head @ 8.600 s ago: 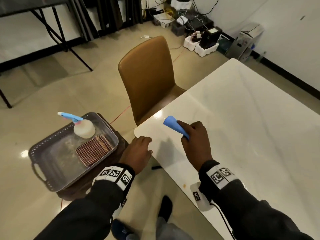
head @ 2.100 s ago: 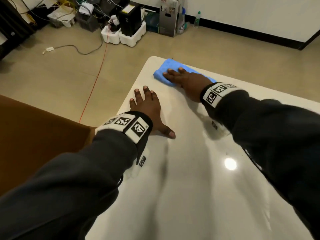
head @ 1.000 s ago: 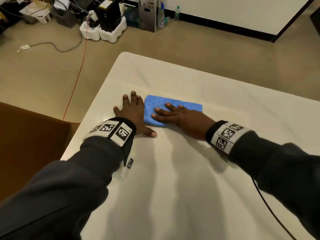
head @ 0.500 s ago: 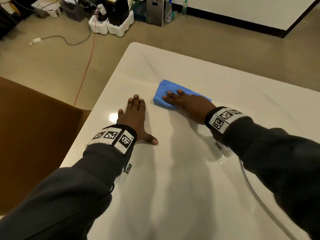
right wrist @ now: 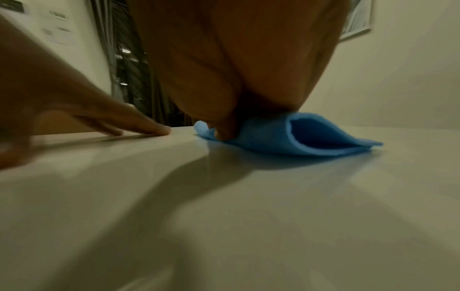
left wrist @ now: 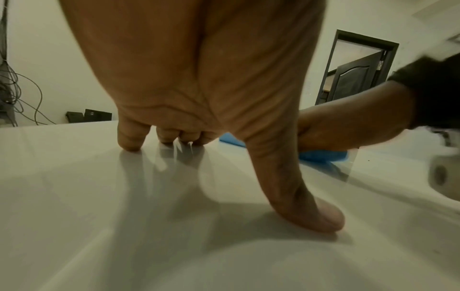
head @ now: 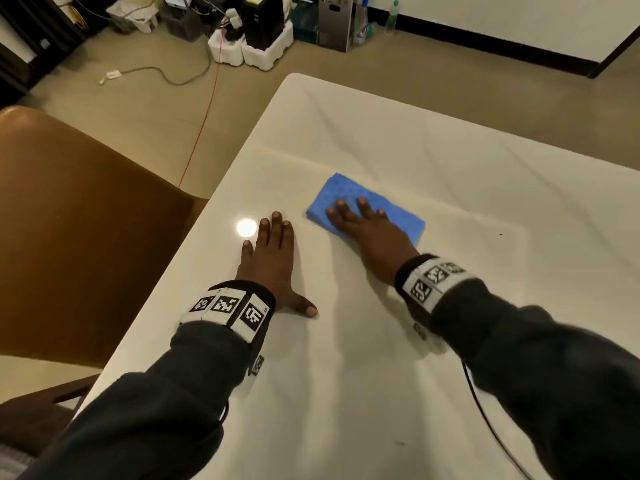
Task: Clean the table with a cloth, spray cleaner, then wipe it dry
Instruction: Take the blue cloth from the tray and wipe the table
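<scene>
Near the counter's far left corner, a folded blue cloth point(head: 367, 206) lies flat on the white counter point(head: 450, 174), pinned under the right hand point(head: 372, 233), whose straight, spread fingers press down rather than grip, probably so the whole pad drags evenly across the surface. Just beside it, close to the left edge, the left hand point(head: 273, 261) rests flat and empty, fingers extended, likely bracing the reach. Beyond that edge stands a brown chair point(head: 76, 216).

Glossy smooth white table point(head: 381, 375), soft blue cloth point(head: 349, 192) folded double, smooth tan leather-look chair point(head: 69, 209)
</scene>
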